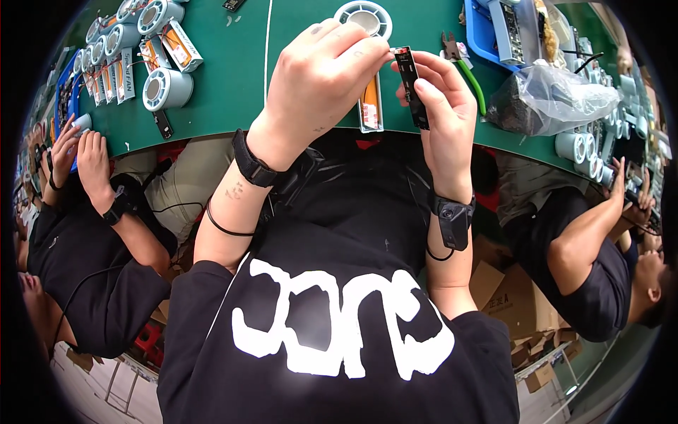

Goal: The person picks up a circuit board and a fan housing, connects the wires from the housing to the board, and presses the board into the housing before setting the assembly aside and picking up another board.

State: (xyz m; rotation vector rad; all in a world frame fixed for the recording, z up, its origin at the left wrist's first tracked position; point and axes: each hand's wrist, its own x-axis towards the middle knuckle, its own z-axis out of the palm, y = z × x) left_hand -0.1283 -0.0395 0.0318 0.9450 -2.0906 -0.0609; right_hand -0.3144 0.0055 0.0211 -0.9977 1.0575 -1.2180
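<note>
Both forearms raised from below, hands close together. Left hand (321, 71) curled, fingertips pinched toward right. Right hand (445, 113) upright, fingers (431, 99) and thumb closed in a grip. Black bands on both wrists.

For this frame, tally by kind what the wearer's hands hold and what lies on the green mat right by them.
Narrow black strip part, held in the right hand and pinched at its top by the left hand: 1
White round reel: 1
Clear sleeve with an orange insert: 1
Green-handled cutters: 1
Clear plastic bag: 1
Total: 5
</note>
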